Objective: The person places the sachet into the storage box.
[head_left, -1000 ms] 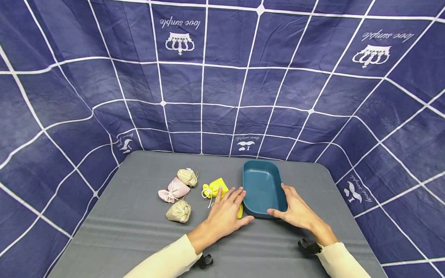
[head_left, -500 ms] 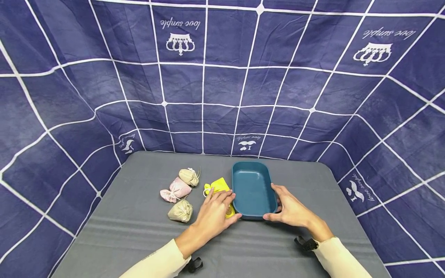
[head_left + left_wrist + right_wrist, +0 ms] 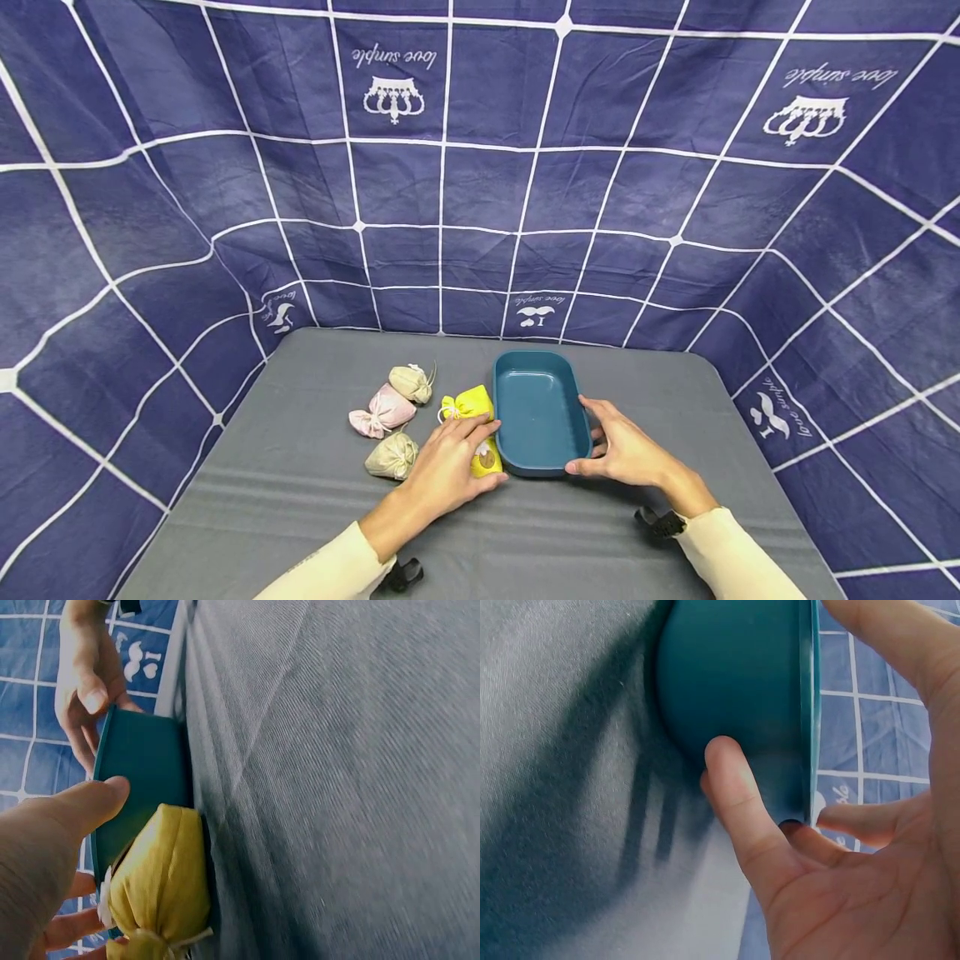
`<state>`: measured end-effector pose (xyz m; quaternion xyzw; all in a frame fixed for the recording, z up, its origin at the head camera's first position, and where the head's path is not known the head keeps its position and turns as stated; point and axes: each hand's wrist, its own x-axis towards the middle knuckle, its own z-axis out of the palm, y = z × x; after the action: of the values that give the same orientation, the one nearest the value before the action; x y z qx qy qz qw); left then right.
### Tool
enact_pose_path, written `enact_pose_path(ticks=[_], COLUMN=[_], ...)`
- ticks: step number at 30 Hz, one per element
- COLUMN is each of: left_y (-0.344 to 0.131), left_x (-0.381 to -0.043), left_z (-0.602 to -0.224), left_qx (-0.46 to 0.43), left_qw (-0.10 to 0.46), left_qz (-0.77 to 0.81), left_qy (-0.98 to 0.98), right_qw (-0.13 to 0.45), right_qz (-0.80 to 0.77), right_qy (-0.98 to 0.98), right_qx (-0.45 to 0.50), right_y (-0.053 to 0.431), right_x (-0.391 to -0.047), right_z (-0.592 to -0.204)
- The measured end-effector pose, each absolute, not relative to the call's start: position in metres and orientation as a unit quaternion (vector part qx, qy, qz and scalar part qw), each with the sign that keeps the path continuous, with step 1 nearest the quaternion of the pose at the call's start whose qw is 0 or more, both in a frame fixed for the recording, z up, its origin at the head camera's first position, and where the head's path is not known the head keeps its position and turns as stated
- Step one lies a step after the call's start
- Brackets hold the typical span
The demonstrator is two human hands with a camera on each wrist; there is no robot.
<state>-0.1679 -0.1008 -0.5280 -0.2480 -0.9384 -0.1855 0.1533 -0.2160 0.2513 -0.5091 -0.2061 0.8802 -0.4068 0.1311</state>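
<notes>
A teal rectangular box (image 3: 534, 417) stands on the grey table with nothing inside. My right hand (image 3: 630, 450) touches its right side, fingers along the wall and thumb at the near right corner; in the right wrist view one straight finger (image 3: 739, 795) lies against the outer wall. My left hand (image 3: 444, 462) is at the box's left side, over two yellow drawstring pouches. The farther yellow pouch (image 3: 468, 402) shows beyond its fingers. The nearer yellow pouch (image 3: 487, 458), partly hidden by that hand, sits against the box wall in the left wrist view.
Left of the yellow pouches lie a beige pouch (image 3: 411, 383), a pink pouch (image 3: 382, 410) and another beige pouch (image 3: 392, 456), the last beside my left wrist. A blue checked cloth (image 3: 480, 183) hangs behind the table (image 3: 322, 367) and along both sides.
The box has slid left across the table, with my right hand following against it. My left hand has also moved left, and the box now stands close against the yellow pouches.
</notes>
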Motion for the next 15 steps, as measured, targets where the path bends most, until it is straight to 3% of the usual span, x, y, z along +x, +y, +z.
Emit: enact_pose_path(ticks=[15], left_y=[-0.122], left_x=[-0.174], left_z=[-0.531], left_qx=[-0.260], left_qw=[0.091], left_qz=[-0.228], left_qy=[-0.934], right_qw=[0.133], right_qz=[-0.395], right_qy=[0.881], right_qx=[-0.226], right_y=[0.252], right_x=[-0.226], right_z=[-0.506])
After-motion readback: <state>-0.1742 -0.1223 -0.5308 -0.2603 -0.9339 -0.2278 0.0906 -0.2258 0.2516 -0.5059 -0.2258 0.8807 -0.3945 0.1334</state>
